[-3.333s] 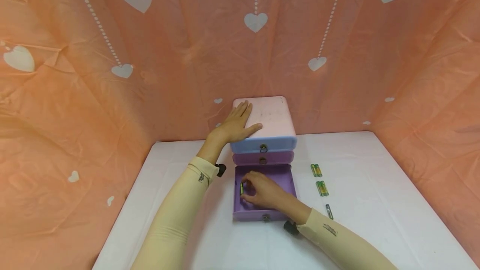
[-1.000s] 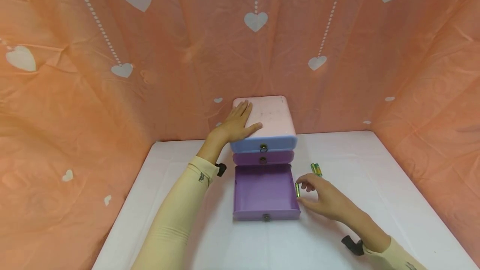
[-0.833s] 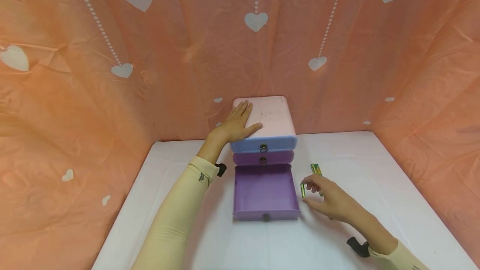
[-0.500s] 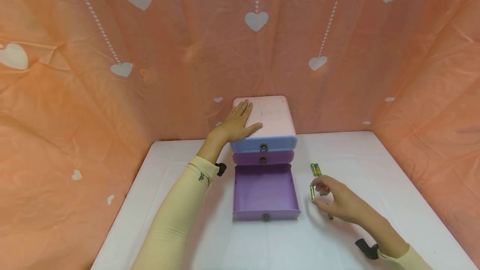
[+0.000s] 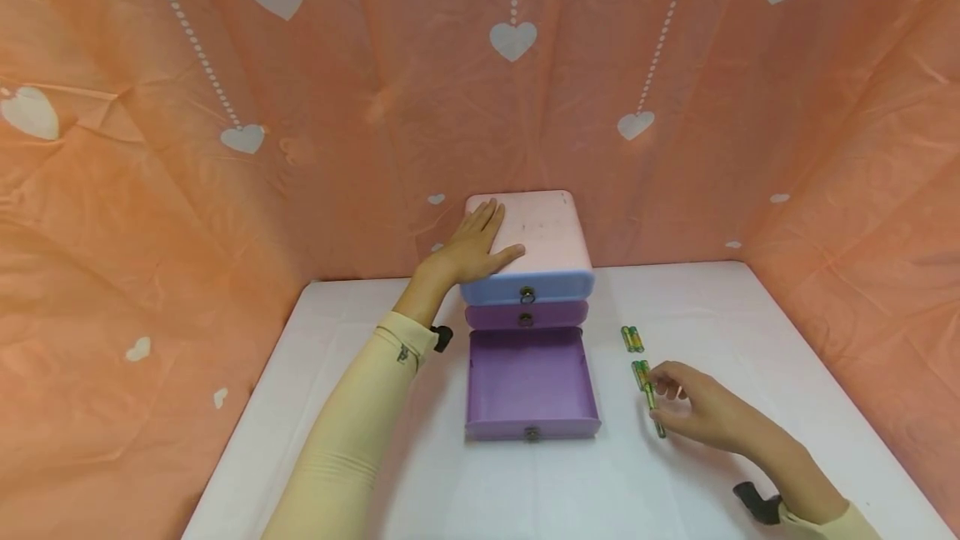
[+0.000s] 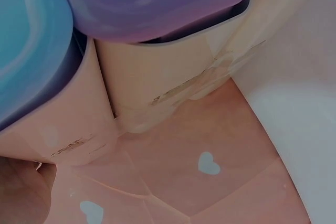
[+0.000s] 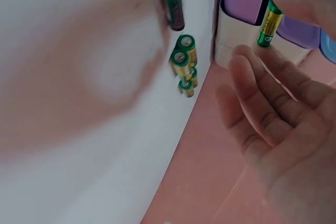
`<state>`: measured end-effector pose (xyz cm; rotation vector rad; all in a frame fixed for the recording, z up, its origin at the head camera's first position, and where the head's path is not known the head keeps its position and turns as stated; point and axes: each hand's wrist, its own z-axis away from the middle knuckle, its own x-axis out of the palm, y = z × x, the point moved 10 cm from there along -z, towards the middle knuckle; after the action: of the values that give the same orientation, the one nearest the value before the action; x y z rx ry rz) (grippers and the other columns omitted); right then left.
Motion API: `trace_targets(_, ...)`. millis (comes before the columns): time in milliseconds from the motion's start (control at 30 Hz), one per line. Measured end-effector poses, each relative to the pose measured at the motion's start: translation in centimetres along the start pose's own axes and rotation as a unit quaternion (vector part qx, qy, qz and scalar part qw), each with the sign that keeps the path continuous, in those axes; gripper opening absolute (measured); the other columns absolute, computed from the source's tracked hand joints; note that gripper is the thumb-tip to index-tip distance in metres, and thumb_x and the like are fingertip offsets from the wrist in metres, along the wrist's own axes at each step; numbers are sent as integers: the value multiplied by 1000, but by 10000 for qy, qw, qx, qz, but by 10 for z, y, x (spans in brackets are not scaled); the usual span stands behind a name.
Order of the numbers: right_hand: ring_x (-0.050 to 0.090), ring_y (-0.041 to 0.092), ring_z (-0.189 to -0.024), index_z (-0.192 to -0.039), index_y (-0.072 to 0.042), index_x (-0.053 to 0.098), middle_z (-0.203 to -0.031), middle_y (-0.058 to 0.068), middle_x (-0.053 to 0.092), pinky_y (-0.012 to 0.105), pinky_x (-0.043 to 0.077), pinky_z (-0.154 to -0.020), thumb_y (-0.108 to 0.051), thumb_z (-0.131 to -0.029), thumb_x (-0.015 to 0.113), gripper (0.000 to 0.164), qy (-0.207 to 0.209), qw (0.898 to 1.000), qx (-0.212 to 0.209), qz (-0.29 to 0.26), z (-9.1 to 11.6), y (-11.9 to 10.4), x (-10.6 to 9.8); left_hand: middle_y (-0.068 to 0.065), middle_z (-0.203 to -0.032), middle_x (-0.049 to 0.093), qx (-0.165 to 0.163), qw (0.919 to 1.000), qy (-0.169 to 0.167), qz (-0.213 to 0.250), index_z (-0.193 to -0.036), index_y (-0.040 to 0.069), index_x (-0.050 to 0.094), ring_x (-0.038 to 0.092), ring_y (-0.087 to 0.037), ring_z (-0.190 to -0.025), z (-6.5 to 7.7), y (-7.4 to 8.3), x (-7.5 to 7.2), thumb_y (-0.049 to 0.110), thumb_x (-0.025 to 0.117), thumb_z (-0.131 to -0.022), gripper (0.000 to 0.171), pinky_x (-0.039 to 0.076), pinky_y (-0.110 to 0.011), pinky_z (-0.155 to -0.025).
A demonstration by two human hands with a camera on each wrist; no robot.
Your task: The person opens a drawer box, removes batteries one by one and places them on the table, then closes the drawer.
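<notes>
My left hand (image 5: pixel 474 247) lies with spread fingers on the pink top of a small drawer cabinet (image 5: pixel 547 232); only a bit of it shows at the lower left corner in the left wrist view. Between thumb and a fingertip, my right hand (image 5: pixel 701 407) pinches a green and yellow battery (image 7: pixel 270 23) by its two ends. That hand is over the table, right of the pulled-out purple bottom drawer (image 5: pixel 532 430), which holds nothing. A single battery (image 7: pixel 171 3) lies on the table just below the held one. Beyond it is a pair of batteries (image 5: pixel 637 373).
Another battery pair (image 5: pixel 632 339) lies farther back on the white table (image 5: pixel 420 482). The blue top drawer (image 5: pixel 495 290) and purple middle drawer (image 5: pixel 487 315) have ring pulls. An orange cloth (image 5: pixel 390 107) with white hearts encloses the back and sides.
The right hand has carried the battery from inside the bottom drawer, out over its right side and across to the batteries on the right. The left hand has not moved.
</notes>
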<state>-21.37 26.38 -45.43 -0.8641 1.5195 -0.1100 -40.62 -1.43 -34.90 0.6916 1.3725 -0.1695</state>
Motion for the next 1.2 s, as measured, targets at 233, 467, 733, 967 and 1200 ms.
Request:
trace_targets(233,58,4,-90,-116,-5,68,-97,-11,62,31,57,-78,-15,-86,89,38,-79,9999,93,-26,6,10,0,-9,-181,-10,-9,10000,-20,6,-173,10,-2,-10,-22,-167,-1,-1,0,67,41,-109,96,-6,-41,-134)
trace_targets(467,56,7,-89,-117,-2,65,-99,-3,62,28,54,-75,-14,-87,87,39,-588,9963,513,-346,12,24,8,-9,-181,-11,-22,10000,-22,3,-173,10,-3,-10,-22,-166,0,0,0,67,40,-109,96,-7,-41,-134)
trace_targets(733,54,9,-88,-117,-4,65,-98,-2,59,26,52,-74,-15,-86,89,41,-937,9905,946,-329,15,34,14,-8,-181,-11,-44,10000,-27,17,-173,11,-3,-10,-22,-166,0,0,0,67,40,-109,96,-6,-42,-134)
trace_targets(967,54,14,-88,-118,-4,65,-97,0,59,27,51,-73,-11,-86,88,40,-1068,9862,1240,-252,20,35,19,-8,-181,-10,-35,10000,-48,-2,-173,10,-3,-10,-22,-167,2,1,0,67,40,-109,96,-5,-42,-134)
trace_targets(1200,54,18,-91,-119,-3,66,-100,1,60,29,52,-76,-12,-85,91,43,-1134,9802,1600,-287,24,36,23,-9,-181,-10,-21,10000,-52,-40,-173,10,-3,-10,-22,-167,3,2,1,67,41,-109,96,-4,-42,-134)
